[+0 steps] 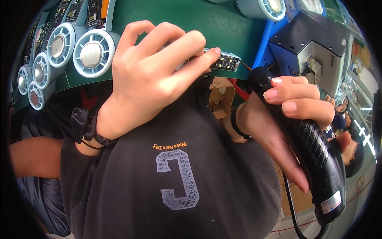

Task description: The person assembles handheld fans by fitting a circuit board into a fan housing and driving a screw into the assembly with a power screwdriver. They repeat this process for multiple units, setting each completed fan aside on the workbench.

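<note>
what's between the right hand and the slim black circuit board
In the head view, the nose of the corded black cylindrical tool and its thin tip lie there.

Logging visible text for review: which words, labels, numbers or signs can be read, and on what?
Dark shirt: orange words, large grey character; legible, not copied.
Grey machine: dark marking, not copied.
Black tool: label too small to read.
Board, upper left: digits too small.
Background shirt: white letters, unclear.
</note>
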Demonstrator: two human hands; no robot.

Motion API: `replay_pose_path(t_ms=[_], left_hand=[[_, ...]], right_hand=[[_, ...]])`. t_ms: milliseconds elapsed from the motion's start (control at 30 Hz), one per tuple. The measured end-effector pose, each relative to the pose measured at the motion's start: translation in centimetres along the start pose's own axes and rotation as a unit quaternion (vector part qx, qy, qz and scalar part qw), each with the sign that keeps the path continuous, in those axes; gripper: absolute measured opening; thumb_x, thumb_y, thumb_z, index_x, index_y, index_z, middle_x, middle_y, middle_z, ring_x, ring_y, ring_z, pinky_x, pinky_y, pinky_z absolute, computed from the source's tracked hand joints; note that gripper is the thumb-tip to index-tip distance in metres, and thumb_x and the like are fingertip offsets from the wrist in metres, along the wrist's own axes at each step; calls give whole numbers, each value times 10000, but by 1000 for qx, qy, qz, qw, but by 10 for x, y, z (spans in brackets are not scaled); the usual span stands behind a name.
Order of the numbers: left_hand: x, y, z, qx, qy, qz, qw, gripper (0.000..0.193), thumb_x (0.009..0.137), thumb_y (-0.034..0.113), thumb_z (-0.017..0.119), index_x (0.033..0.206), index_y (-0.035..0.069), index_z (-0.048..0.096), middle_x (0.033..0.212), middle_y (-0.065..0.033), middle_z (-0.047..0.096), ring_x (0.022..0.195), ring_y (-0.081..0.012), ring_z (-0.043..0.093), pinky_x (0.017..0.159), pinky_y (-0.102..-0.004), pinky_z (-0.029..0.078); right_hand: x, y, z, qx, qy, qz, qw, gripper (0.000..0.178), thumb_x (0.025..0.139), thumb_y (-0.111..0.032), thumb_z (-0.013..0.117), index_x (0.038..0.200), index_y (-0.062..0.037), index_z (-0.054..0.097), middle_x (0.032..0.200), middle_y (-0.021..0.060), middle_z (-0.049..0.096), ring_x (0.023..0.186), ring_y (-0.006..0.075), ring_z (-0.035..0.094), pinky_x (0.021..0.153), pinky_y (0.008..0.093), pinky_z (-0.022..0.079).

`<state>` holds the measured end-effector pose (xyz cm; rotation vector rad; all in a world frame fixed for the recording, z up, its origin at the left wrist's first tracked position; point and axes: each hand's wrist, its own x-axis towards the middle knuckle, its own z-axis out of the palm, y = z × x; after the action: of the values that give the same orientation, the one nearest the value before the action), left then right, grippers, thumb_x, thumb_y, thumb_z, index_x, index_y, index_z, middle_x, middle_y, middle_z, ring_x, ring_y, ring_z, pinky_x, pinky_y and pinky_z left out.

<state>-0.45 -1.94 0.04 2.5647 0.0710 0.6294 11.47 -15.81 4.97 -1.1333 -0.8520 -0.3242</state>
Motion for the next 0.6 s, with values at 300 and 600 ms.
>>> replay_pose_path(t_ms=[300, 600], left_hand=[[-7, -2, 6, 2, 22, 36, 999, 348, 710, 212, 860, 1057, 196, 830, 813, 70, 598, 778, -152, 602, 781, -339, 455], [-1, -4, 2, -26, 14, 10, 1000, 374, 693, 199, 877, 1061, 162, 820, 813, 43, 587, 765, -175, 588, 773, -348, 458]], right_hand=[[2, -14, -28, -159, -151, -24, 975, 936, 1009, -828, 141, 1453, -39, 380, 691, 157, 524, 385, 229, 448, 339, 348, 404], [8, -2, -9, -212, -98, 61, 970, 926, 992, -850, 183, 1380, -41, 408, 684, 145, 515, 396, 227, 453, 357, 352, 424]])
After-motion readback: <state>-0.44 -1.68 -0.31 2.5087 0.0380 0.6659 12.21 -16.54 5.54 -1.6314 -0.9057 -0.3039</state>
